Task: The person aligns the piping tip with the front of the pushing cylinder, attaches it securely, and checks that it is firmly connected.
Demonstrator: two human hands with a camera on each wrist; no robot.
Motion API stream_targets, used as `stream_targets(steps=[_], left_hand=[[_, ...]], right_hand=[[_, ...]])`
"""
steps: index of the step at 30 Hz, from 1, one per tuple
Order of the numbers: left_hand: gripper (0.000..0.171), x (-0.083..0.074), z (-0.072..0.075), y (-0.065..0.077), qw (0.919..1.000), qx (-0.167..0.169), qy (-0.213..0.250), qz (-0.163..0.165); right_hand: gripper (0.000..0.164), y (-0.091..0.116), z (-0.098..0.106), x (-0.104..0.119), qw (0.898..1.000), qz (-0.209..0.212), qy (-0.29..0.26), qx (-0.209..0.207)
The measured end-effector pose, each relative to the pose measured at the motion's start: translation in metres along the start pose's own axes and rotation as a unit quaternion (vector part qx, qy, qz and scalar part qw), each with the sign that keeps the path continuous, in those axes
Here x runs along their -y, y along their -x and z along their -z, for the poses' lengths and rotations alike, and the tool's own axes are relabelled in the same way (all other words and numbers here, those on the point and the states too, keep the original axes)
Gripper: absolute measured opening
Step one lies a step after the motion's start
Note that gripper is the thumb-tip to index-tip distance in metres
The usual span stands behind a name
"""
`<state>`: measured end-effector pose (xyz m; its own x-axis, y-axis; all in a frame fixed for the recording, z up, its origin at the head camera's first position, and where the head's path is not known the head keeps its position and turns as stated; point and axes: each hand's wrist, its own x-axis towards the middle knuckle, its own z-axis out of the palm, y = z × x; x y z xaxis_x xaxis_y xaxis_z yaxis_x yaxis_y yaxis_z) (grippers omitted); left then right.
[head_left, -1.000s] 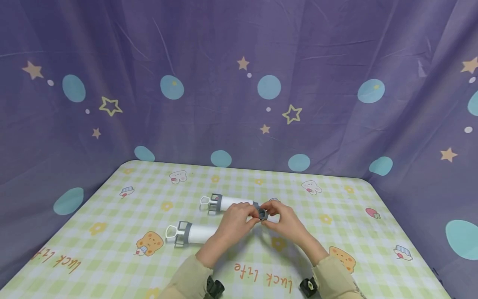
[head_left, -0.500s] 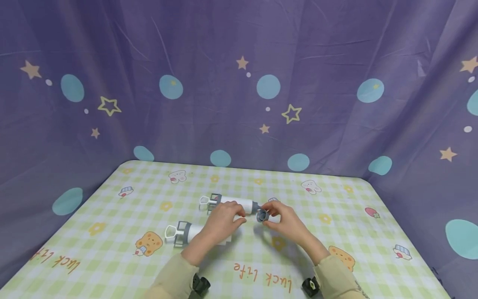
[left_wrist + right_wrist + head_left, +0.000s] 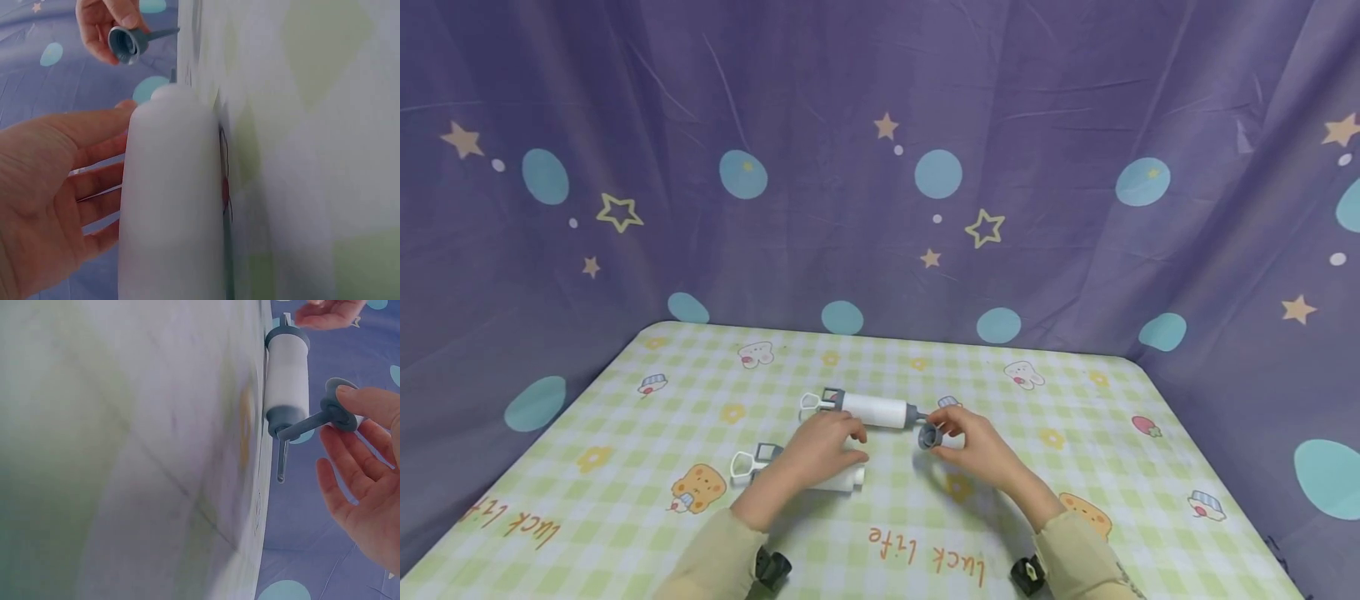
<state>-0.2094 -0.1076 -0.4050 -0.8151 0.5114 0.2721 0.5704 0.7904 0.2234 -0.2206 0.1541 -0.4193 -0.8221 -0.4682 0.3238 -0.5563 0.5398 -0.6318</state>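
Note:
Between the thumb and fingers of my right hand (image 3: 981,450) is a grey nozzle (image 3: 929,436), round and hollow at the wide end. Its thin spout shows in the left wrist view, on the nozzle (image 3: 128,45). My left hand (image 3: 812,450) hovers over the nearer syringe (image 3: 848,479), a big white barrel with grey finger grips and a white ring handle. In the left wrist view its fingers lie loosely beside the barrel (image 3: 172,200); contact cannot be told. A similar farther syringe (image 3: 876,411) has a grey nozzle fitted, seen also in the right wrist view.
A green and white checked cloth (image 3: 1037,533) with cartoon prints covers the table. Behind it hangs a purple curtain (image 3: 850,92) with stars and blue dots. The farther syringe's tip ends close to my right fingers.
My left hand has let go of the grey nozzle and moved left and back over the nearer syringe. My right hand keeps the nozzle at nearly the same spot.

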Motion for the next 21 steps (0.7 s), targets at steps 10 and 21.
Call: stream_targets(steps=[10, 21], left_hand=[[0.032, 0.01, 0.007, 0.011, 0.9987, 0.048, 0.017, 0.003], [0.04, 0.02, 0.019, 0.023, 0.993, 0.101, 0.059, 0.014]], right_hand=[[0.037, 0.002, 0.004, -0.003, 1.0, -0.004, -0.006, 0.018], [0.038, 0.005, 0.007, -0.008, 0.999, -0.018, -0.002, 0.03]])
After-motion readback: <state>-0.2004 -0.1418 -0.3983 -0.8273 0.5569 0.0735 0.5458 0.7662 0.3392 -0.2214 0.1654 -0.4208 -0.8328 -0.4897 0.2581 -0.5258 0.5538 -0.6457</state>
